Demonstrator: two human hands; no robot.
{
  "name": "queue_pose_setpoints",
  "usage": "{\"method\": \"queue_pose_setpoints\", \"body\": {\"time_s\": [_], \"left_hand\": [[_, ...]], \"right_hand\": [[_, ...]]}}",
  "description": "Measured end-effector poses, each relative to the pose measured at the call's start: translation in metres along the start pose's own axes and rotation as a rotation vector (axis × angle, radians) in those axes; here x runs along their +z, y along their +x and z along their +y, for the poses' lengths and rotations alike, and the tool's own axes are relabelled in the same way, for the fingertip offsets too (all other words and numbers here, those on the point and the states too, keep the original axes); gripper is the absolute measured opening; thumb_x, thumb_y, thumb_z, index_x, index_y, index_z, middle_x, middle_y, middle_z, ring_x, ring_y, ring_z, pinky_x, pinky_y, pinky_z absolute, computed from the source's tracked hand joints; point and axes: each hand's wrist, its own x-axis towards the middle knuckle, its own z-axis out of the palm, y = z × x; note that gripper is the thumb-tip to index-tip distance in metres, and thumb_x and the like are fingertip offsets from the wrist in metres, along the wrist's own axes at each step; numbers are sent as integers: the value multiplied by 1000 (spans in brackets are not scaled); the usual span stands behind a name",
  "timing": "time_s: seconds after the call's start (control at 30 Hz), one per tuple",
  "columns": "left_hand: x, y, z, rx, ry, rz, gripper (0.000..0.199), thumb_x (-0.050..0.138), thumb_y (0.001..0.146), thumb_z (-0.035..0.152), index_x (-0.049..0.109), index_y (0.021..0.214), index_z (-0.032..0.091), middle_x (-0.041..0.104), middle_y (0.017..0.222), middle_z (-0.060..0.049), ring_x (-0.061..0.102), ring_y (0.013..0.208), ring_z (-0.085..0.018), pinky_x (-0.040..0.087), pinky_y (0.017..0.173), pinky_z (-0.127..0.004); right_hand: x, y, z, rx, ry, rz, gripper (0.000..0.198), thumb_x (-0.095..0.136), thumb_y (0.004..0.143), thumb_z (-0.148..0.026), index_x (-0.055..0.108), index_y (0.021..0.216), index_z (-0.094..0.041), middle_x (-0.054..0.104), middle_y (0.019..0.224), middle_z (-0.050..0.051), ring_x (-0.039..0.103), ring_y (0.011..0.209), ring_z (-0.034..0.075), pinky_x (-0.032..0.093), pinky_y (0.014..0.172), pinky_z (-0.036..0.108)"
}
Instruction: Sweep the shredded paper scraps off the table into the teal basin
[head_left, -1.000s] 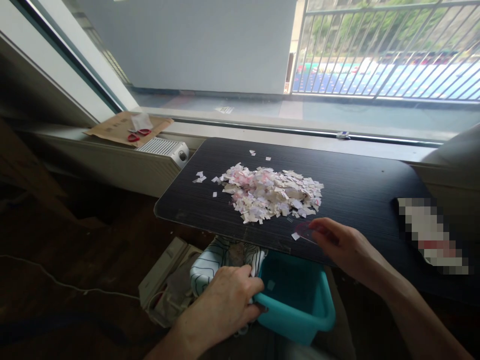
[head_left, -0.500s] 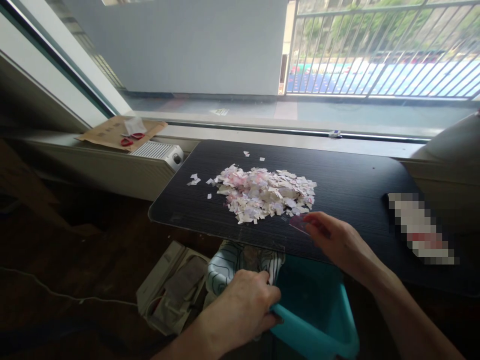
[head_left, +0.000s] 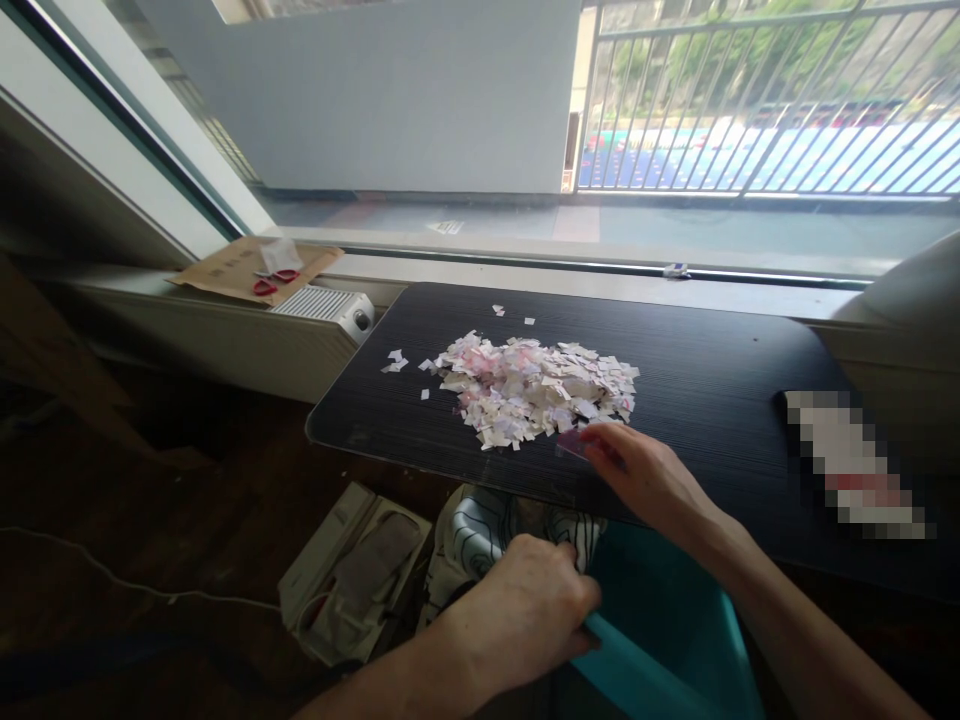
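Note:
A heap of small cut paper pieces [head_left: 536, 385], white with some pinkish bits, lies on the black table [head_left: 705, 370]. At the heap's near right edge, my right hand [head_left: 637, 465] pinches a thin, see-through purple card [head_left: 572, 443] held low over the tabletop. My left hand [head_left: 536, 600] is closed on the rim of a teal plastic bin [head_left: 660, 670], which is partly under the table's front edge. The bin's inside is dark, and I cannot make out its contents. A few loose paper scraps [head_left: 395, 361] lie left of the heap.
Red-handled scissors [head_left: 276, 282] rest on a brown paper envelope [head_left: 225, 268] at the left sill, above a white radiator [head_left: 326, 308]. A blurred-out object [head_left: 855, 460] lies on the table's right end. An open pale box [head_left: 352, 570] stands on the floor at left.
My right hand has moved the purple card left, up to the heap's near edge. My left hand and the teal bin have shifted right and slightly down in view.

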Motion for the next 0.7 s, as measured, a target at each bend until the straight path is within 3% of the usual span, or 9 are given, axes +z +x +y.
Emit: {"method": "queue_pose_setpoints", "body": {"time_s": [0.17,0.33,0.5,0.7], "left_hand": [[2,-1,0,-4,15,15,24,70,77,42,67,81,19,66,76,-7,64,67,-26,49,57,-32],[2,0,-1,5,17,34,23,71,76,42,67,80,20,65,75,-6,64,65,-26,49,55,-31],[3,-1,-2,16,24,38,23,71,75,42,67,78,19,65,75,-6,64,65,-25,48,54,-31],[3,-3,-3,-7,12,45,23,71,75,43,67,79,20,65,76,-6,64,65,-25,47,53,-30]], "right_hand": [[1,-8,-8,-109,134,-198,16,48,89,-26,63,95,-22,67,86,0,61,73,13,43,64,21],[0,-10,-1,-6,14,16,19,44,90,-25,62,96,-20,66,89,3,59,73,15,42,64,24],[0,-16,-7,-98,142,-202,16,48,89,-25,62,96,-23,66,90,0,60,76,13,42,66,22],[5,-3,-6,-4,81,-44,17,48,88,-27,61,97,-22,64,81,0,57,67,13,40,60,23]]}}
